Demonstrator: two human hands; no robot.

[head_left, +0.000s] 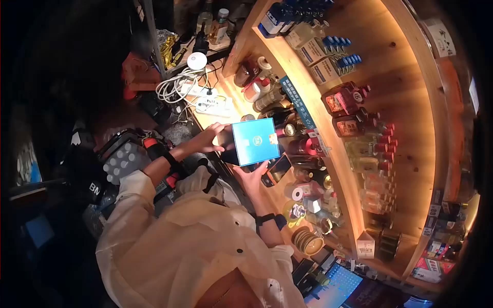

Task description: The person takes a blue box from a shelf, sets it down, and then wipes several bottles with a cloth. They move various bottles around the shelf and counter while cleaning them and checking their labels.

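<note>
I hold a square blue box (255, 140) with a small round emblem on its face, gripped from two sides. My left hand (210, 137) clasps its left edge; a black band sits on that wrist. My right hand (251, 177) supports the lower edge from beneath, with a dark watch on its wrist. The box hovers over a narrow wooden counter (218, 119) in front of a lit shelf. A dark phone (278, 168) lies just under the box, by my right hand.
The curved wooden shelf (411, 133) carries several bottles, including red-capped ones (345, 99) and blue-capped boxes (328, 64). A white power strip with cables (208, 102) lies on the counter. Coasters (307, 240) and a lit screen (336, 287) sit lower right. A dark bag (123, 159) is beside my left arm.
</note>
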